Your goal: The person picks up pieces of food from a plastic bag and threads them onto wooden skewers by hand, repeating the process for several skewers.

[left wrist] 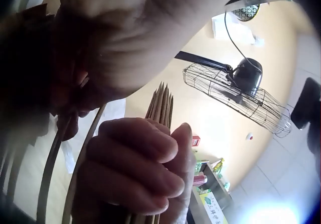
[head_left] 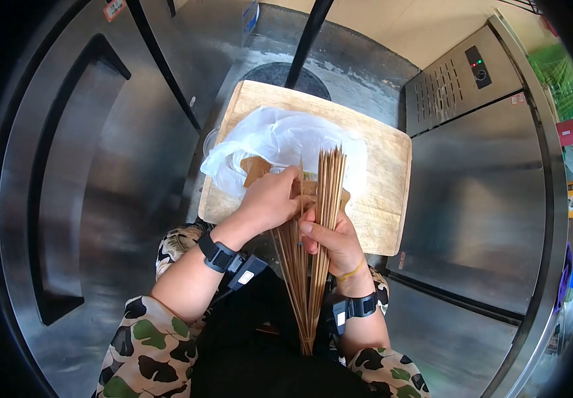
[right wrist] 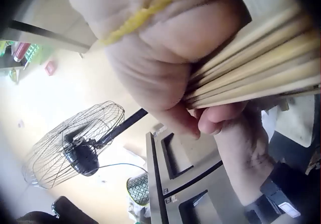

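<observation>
My right hand (head_left: 336, 242) grips a bundle of wooden skewers (head_left: 329, 186), pointed tips up, thumb across the front. The lower ends of the skewers gather near my lap, and some fan out below my left hand (head_left: 272, 199). With curled fingers, that hand pinches a brown, flat, floppy piece (head_left: 307, 191) close beside the bundle; one skewer tip sticks up at its fingertips. In the left wrist view the brown piece is dark and partly hidden by the palm. Another brown piece (head_left: 256, 168) lies in the white plastic bag (head_left: 280, 132) behind the hands.
The bag lies on a wooden board (head_left: 382, 199) in front of my knees. Steel cabinet doors stand left (head_left: 120, 166) and right (head_left: 472, 199). Behind the board is a dark round object (head_left: 276, 73) on the floor. A fan (left wrist: 235, 91) shows in the wrist views.
</observation>
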A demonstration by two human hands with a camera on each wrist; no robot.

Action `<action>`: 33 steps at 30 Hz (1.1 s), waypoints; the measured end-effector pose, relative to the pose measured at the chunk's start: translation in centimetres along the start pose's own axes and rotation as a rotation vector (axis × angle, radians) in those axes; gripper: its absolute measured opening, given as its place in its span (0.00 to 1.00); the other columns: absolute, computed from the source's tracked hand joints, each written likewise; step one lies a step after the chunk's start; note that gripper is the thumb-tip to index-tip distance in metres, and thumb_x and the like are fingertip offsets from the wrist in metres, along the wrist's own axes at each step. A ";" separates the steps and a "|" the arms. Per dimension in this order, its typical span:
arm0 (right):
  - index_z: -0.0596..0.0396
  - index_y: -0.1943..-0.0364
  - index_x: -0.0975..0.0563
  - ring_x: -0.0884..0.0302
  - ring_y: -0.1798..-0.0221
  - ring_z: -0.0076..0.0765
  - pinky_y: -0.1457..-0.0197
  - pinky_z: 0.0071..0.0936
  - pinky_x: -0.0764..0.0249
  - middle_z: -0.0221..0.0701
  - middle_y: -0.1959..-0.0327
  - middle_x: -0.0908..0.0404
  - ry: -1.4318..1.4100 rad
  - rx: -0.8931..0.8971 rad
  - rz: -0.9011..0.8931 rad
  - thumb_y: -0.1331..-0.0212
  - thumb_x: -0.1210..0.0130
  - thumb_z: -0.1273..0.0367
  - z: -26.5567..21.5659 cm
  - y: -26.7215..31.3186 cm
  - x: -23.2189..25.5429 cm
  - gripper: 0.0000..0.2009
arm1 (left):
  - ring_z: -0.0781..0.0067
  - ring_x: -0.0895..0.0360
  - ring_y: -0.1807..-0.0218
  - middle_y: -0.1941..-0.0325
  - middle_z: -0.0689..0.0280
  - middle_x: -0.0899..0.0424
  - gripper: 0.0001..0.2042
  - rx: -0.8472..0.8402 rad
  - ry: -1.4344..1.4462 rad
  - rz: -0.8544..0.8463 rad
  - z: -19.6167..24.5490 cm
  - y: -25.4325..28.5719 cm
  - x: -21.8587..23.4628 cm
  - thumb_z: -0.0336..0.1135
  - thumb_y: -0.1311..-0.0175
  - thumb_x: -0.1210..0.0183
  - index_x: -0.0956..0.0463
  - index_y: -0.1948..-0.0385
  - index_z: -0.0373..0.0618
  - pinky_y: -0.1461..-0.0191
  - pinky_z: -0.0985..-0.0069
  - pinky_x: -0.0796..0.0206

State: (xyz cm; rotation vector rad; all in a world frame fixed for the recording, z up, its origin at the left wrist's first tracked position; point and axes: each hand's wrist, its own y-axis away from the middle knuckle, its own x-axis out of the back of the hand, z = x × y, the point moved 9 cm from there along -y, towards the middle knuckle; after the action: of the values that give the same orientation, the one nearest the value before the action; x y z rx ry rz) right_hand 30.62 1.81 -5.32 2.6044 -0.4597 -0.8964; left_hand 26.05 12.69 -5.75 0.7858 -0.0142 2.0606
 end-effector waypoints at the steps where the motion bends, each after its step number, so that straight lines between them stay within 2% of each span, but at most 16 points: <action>1: 0.55 0.69 0.27 0.31 0.80 0.17 0.77 0.14 0.35 0.24 0.79 0.27 0.015 0.013 0.019 0.47 0.43 0.77 0.0 0.0 0.3 0.05 | 0.52 0.22 0.63 0.70 0.52 0.20 0.14 0.001 -0.007 -0.006 0.1 0.1 0.0 0.37 0.47 0.41 0.30 0.64 0.39 0.62 0.62 0.32; 6: 0.54 0.69 0.29 0.32 0.81 0.17 0.77 0.13 0.35 0.23 0.80 0.28 0.117 0.069 0.094 0.48 0.42 0.78 -0.1 -0.2 1.4 0.07 | 0.51 0.22 0.63 0.69 0.52 0.20 0.14 -0.019 -0.031 -0.013 0.4 0.1 0.4 0.38 0.47 0.42 0.30 0.64 0.39 0.61 0.62 0.31; 9: 0.56 0.68 0.28 0.30 0.81 0.18 0.78 0.13 0.34 0.24 0.80 0.27 0.203 0.103 0.134 0.47 0.43 0.78 0.1 -0.6 2.0 0.06 | 0.51 0.22 0.62 0.69 0.52 0.20 0.14 -0.011 0.097 -0.030 0.7 0.3 0.4 0.39 0.47 0.43 0.30 0.64 0.39 0.59 0.62 0.31; 12: 0.56 0.67 0.28 0.29 0.81 0.19 0.77 0.13 0.33 0.25 0.79 0.26 0.206 0.070 0.127 0.46 0.43 0.77 0.3 -0.7 2.1 0.05 | 0.59 0.20 0.67 0.72 0.55 0.20 0.14 -0.060 0.033 0.011 0.3 0.0 0.2 0.39 0.46 0.42 0.31 0.65 0.38 0.64 0.67 0.30; 15: 0.57 0.66 0.28 0.29 0.81 0.19 0.78 0.13 0.33 0.30 0.76 0.23 0.179 0.006 0.064 0.46 0.44 0.77 0.5 -0.9 1.9 0.05 | 0.79 0.25 0.78 0.81 0.66 0.23 0.10 0.018 0.327 -0.171 -0.1 0.3 -0.2 0.33 0.43 0.42 0.32 0.66 0.39 0.75 0.82 0.36; 18: 0.56 0.67 0.29 0.28 0.81 0.19 0.78 0.14 0.33 0.32 0.74 0.21 0.173 -0.026 0.055 0.46 0.44 0.76 0.7 -1.0 1.9 0.06 | 0.84 0.27 0.77 0.82 0.70 0.24 0.08 0.021 0.447 -0.244 -0.6 0.5 1.1 0.34 0.40 0.44 0.31 0.66 0.41 0.75 0.86 0.37; 19: 0.56 0.67 0.28 0.28 0.81 0.19 0.78 0.14 0.32 0.35 0.72 0.20 0.195 -0.019 0.061 0.46 0.44 0.76 0.9 -1.1 2.4 0.05 | 0.85 0.27 0.76 0.82 0.71 0.25 0.07 0.033 0.460 -0.187 -1.9 0.0 1.8 0.35 0.39 0.44 0.30 0.65 0.44 0.75 0.86 0.37; 22: 0.57 0.66 0.28 0.28 0.81 0.19 0.77 0.13 0.32 0.37 0.71 0.19 0.204 -0.025 0.074 0.45 0.45 0.77 0.8 -1.0 2.5 0.04 | 0.79 0.25 0.76 0.79 0.66 0.22 0.09 0.122 0.279 0.040 -5.1 -1.1 4.9 0.34 0.41 0.43 0.29 0.60 0.45 0.73 0.82 0.34; 25: 0.57 0.66 0.28 0.28 0.80 0.19 0.77 0.13 0.32 0.37 0.71 0.19 0.229 -0.028 0.070 0.45 0.45 0.77 0.8 -1.0 2.5 0.04 | 0.64 0.21 0.70 0.71 0.59 0.19 0.13 -0.043 -0.295 0.274 -5.3 -1.7 6.3 0.32 0.44 0.43 0.27 0.57 0.46 0.66 0.72 0.30; 28: 0.57 0.67 0.28 0.28 0.80 0.19 0.77 0.13 0.31 0.37 0.71 0.20 0.196 -0.022 0.037 0.44 0.46 0.76 0.9 -1.1 2.2 0.04 | 0.52 0.23 0.61 0.64 0.55 0.20 0.14 0.104 -0.381 0.302 -5.6 -1.5 5.4 0.31 0.48 0.43 0.26 0.57 0.46 0.56 0.63 0.31; 29: 0.57 0.67 0.28 0.28 0.80 0.19 0.77 0.14 0.32 0.35 0.72 0.20 0.198 -0.018 0.040 0.45 0.45 0.77 0.9 -1.1 2.2 0.04 | 0.49 0.24 0.57 0.62 0.54 0.20 0.13 0.082 -0.387 0.302 -5.7 -2.0 5.0 0.31 0.48 0.43 0.25 0.59 0.45 0.53 0.59 0.33; 33: 0.58 0.67 0.29 0.29 0.81 0.19 0.78 0.15 0.32 0.32 0.74 0.21 0.225 -0.016 0.052 0.45 0.45 0.77 0.7 -1.0 2.1 0.05 | 0.50 0.24 0.57 0.61 0.53 0.20 0.14 0.052 -0.569 0.272 -5.1 -2.5 4.5 0.33 0.50 0.40 0.24 0.60 0.44 0.53 0.61 0.32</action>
State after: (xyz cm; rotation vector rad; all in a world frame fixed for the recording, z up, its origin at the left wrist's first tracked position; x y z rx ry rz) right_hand 31.93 1.69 -7.40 2.6251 -0.4531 -0.5788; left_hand 23.57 19.03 -8.11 1.4450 -0.4046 2.0204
